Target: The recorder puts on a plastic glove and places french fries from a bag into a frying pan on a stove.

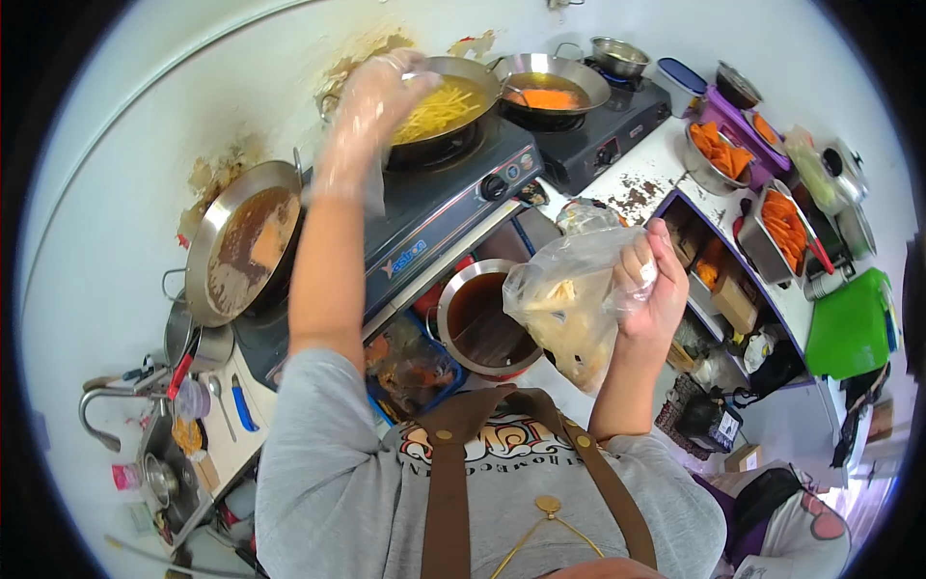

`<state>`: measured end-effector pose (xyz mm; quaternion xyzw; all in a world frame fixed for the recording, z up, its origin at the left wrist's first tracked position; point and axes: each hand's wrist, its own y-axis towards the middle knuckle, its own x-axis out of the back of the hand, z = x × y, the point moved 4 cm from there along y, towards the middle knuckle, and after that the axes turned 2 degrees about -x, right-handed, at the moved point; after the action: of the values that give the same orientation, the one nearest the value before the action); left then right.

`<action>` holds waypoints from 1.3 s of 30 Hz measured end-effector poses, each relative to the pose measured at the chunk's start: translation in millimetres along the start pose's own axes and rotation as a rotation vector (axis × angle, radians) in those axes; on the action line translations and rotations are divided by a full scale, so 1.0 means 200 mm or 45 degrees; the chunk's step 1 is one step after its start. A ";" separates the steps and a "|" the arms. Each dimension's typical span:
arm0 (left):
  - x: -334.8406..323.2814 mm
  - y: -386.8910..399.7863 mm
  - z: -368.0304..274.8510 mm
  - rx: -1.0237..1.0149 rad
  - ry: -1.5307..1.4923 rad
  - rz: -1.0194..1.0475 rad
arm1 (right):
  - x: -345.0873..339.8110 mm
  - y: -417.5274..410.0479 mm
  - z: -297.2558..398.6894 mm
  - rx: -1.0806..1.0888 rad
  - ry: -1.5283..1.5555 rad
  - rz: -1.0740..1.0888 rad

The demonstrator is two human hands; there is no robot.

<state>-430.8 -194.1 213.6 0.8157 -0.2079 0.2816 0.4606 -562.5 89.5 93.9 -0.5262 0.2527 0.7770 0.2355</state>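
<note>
My left hand [387, 87], in a clear plastic glove, is raised over the left edge of a wok [474, 69] of oil. Yellow strips [445, 108], perhaps cut potato, lie in that oil. Motion blur and the glove hide whether the fingers hold anything. In front of my chest, my right hand [647, 282] grips the gathered top of a clear plastic bag [571, 289] with pale yellowish food inside. Below and partly behind the bag is a pot of dark brown liquid [477, 318].
Another wok [202, 253] with brown bubbling liquid sits at the left. Orange food [546, 98] fries in a wok further right. The gas stove [448, 231] runs along the wall. Orange pieces fill a steel bowl [716, 152] and a metal tray [783, 224]. A sink [173, 499] is lower left.
</note>
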 end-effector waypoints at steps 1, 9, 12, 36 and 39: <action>-0.01 -0.12 -0.16 -0.015 -0.100 0.083 | 0.00 -0.01 0.00 -0.010 0.019 0.022; -0.31 -0.98 -0.49 0.278 -0.802 0.698 | -0.11 -0.15 -0.03 -0.228 -0.045 0.189; -0.37 -1.09 -0.48 0.256 -0.557 0.728 | -0.11 -0.19 -0.08 -0.313 0.018 0.280; -0.06 -2.48 0.44 1.264 -1.079 1.215 | 0.07 -0.96 -1.30 -0.733 -1.869 -0.011; 0.00 -2.55 0.50 1.816 -1.245 1.087 | 0.19 -1.07 -1.44 -0.849 -2.293 0.073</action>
<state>-98.3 -30.8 -151.2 0.7865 -0.4361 0.1145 -0.4221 -238.5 70.8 -64.8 0.2346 -0.2441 0.9272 0.1604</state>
